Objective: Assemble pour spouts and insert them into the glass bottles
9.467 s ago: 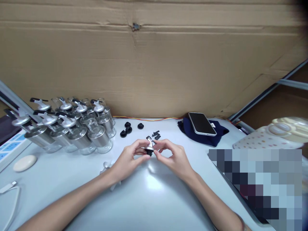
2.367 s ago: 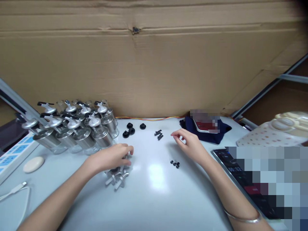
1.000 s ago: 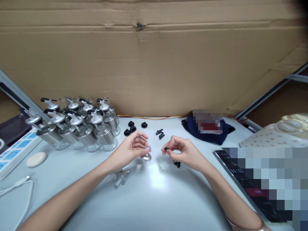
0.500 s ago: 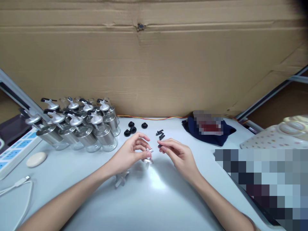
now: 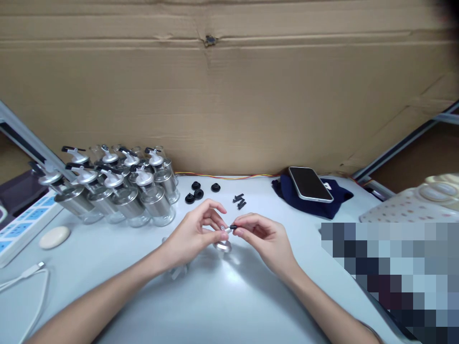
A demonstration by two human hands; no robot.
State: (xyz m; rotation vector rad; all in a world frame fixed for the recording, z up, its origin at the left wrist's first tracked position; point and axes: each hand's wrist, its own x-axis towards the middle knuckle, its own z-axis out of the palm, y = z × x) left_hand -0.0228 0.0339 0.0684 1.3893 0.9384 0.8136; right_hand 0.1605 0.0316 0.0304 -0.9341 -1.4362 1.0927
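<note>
One cardboard panel (image 5: 229, 105) fills the upper half of your frame, and one pale surface (image 5: 222, 310) spreads below it. At the left stands a cluster of glass bottles (image 5: 158, 203) in metal sleeves, too crowded at the back for you to count exactly; eight pourer tops (image 5: 113, 180) with black levers show on them. One dotted container (image 5: 401, 205) sits at the right edge, and one white power strip (image 5: 27, 227) with blue panels at the left edge. Your two hands meet near the middle of the frame, both grips occupied: your left hand (image 5: 195, 234) is grasping one silver spout piece (image 5: 223, 246), its round base tilted just above the surface, and your right hand (image 5: 267, 239) is pinching one small black part (image 5: 234, 227) up against the spout's end; you cannot tell whether it is seated. Right of centre lies one dark blue cloth (image 5: 335, 205) with one phone (image 5: 311, 184) resting on it. One white cable (image 5: 34, 271) lies at the lower left, with one off-white oval piece (image 5: 54, 237) above it. Past your left wrist are more silver pieces (image 5: 179, 272), partly hidden, so their number stays unclear. Four black stoppers (image 5: 198, 194) lie above your left hand, three near one another and one apart. Smallest are the thin black pieces (image 5: 239, 200) just above your right hand, at least three, some overlapping.
</note>
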